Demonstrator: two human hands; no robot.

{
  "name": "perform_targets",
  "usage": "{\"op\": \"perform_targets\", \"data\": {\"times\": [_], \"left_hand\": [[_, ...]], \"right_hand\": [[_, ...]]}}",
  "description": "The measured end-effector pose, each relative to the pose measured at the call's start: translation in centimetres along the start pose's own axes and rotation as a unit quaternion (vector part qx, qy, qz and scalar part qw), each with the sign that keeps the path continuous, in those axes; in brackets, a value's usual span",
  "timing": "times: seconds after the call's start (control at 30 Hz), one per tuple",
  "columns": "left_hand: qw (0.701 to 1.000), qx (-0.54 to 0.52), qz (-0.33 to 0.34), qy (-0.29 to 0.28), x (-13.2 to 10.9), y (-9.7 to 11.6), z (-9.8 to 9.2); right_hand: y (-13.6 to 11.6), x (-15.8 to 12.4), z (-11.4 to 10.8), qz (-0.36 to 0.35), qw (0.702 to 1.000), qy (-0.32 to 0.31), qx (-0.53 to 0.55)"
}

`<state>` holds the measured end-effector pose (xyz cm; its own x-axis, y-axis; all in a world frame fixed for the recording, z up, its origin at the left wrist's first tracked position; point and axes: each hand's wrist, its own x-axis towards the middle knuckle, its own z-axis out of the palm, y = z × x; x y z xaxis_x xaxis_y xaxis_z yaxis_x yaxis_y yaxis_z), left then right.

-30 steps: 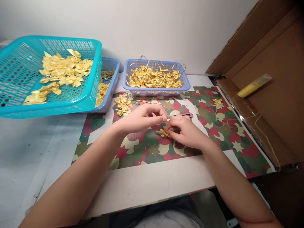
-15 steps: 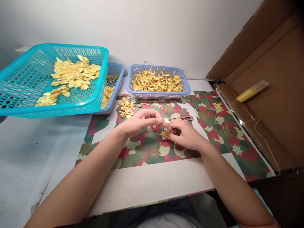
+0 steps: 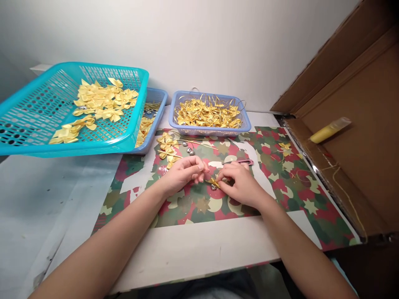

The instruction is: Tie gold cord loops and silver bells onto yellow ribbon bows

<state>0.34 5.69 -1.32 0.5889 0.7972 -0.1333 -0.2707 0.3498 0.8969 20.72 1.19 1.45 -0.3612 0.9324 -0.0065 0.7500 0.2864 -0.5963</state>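
Note:
Low over the patterned mat, my right hand pinches a small yellow ribbon bow between thumb and fingers. A silver bell hangs at the bow's lower side. My left hand is just left of the bow, its thumb and fingertips pressed together; what they grip, if anything, is too small to make out. Behind my left hand lie several finished-looking bows with gold cord, and loose silver bells beside them. A pink-handled cutter rests behind my right hand.
A turquoise basket of yellow bows stands at left, overlapping a blue basket. Another blue basket full of corded bows is at the back. Cardboard walls the right side, with a yellow tube stuck in it.
My left hand has drawn slightly left and down, away from my right fingers. The right hand keeps its pinch on the bow. The whole view has shifted a little.

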Motion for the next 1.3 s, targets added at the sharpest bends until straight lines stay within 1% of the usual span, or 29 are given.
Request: {"op": "perform_targets", "data": {"times": [0.07,0.1,0.13,0.17,0.2,0.23,0.3,0.37,0.4,0.5,0.57,0.67,0.73,0.77,0.83,0.9,1.07,1.3], "left_hand": [[1.0,0.024,0.0,0.013,-0.1,-0.1,0.0],[0.999,0.033,-0.002,0.017,-0.1,-0.2,0.0],[0.999,0.042,-0.006,0.018,-0.1,-0.2,-0.1],[0.999,0.048,-0.01,0.019,-0.1,-0.2,-0.1],[0.998,0.05,-0.013,0.019,0.0,-0.2,-0.1],[0.999,0.05,-0.014,0.018,0.0,-0.2,-0.1],[0.999,0.045,-0.012,0.017,0.1,-0.2,-0.2],[0.999,0.042,-0.01,0.016,0.1,-0.2,-0.2],[0.999,0.041,-0.01,0.016,0.2,-0.2,-0.3],[0.999,0.039,-0.011,0.016,0.3,-0.3,-0.3],[0.999,0.038,-0.014,0.019,0.3,-0.4,-0.2],[0.999,0.039,-0.021,0.025,0.3,-0.3,-0.2],[0.999,0.038,-0.021,0.027,0.3,-0.3,-0.1],[0.999,0.037,-0.021,0.03,0.3,-0.2,-0.1],[0.999,0.032,-0.022,0.035,0.3,-0.1,0.0],[0.999,0.024,-0.023,0.038,0.4,-0.1,0.0],[0.999,0.019,-0.023,0.039,0.4,-0.1,0.0],[0.999,0.019,-0.029,0.035,0.5,-0.1,0.0]], "right_hand": [[0.6,0.1,-0.7,0.005,0.999,0.021,0.048],[1.2,0.1,-1.2,0.016,0.996,0.044,0.074],[1.8,0.1,-1.8,0.035,0.993,0.078,0.083],[2.6,0.1,-2.4,0.053,0.989,0.118,0.065],[3.4,0.1,-3.0,0.064,0.989,0.135,0.018],[4.2,0.1,-3.5,0.065,0.989,0.128,-0.042],[5.7,0.1,-4.3,0.059,0.987,0.075,-0.126],[7.0,0.2,-4.6,0.045,0.986,0.025,-0.156],[7.5,0.3,-4.7,0.039,0.986,0.01,-0.159],[8.2,0.6,-4.7,0.034,0.987,-0.001,-0.159],[8.0,0.4,-4.9,0.059,0.989,0.008,-0.138],[6.6,-0.4,-5.6,0.113,0.991,0.017,-0.064],[5.1,-1.1,-6.0,0.098,0.995,-0.016,-0.026],[4.3,-1.4,-6.1,0.087,0.995,-0.046,-0.024],[3.0,-1.7,-6.0,0.067,0.992,-0.102,-0.045],[2.1,-1.7,-5.8,0.056,0.988,-0.122,-0.077],[1.7,-1.2,-5.3,0.045,0.984,-0.126,-0.121],[1.5,-1.0,-5.6,0.056,0.978,-0.144,-0.14]]}}
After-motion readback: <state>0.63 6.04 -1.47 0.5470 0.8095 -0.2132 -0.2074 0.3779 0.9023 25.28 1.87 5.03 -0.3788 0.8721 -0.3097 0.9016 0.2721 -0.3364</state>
